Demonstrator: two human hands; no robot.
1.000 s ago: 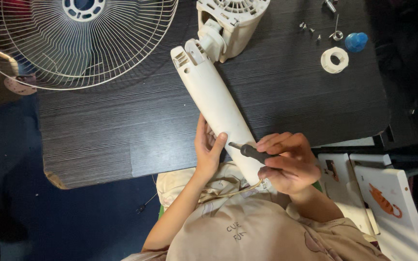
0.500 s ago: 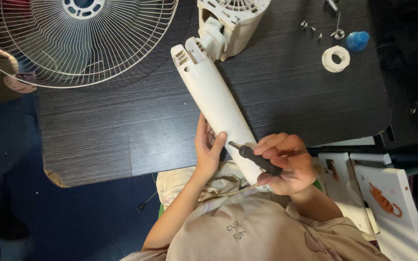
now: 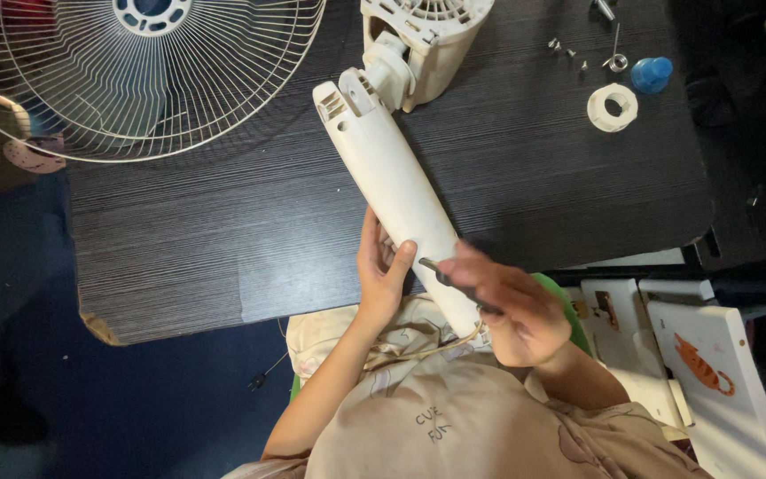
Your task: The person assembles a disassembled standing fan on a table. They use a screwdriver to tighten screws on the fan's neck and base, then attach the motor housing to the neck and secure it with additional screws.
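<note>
A long white fan column [image 3: 392,186] lies slanted on the dark wood-grain table [image 3: 223,231], its top joined to the white motor housing [image 3: 423,35]. My left hand [image 3: 381,270] grips the column's lower part from the left side, thumb on top. My right hand [image 3: 511,306] holds a black-handled screwdriver [image 3: 449,277], its tip set against the column near the lower end. A beige cord [image 3: 436,348] leaves the column's base over my lap.
A wire fan grille [image 3: 135,71] covers the table's far left. At the far right lie several small screws [image 3: 569,49], a white plastic ring nut [image 3: 613,108] and a blue cap [image 3: 652,74]. White panels with an orange animal print [image 3: 702,364] stand right of me.
My right hand has turned over the screwdriver handle, fingers now covering more of it. The column and my left hand have stayed in place.
</note>
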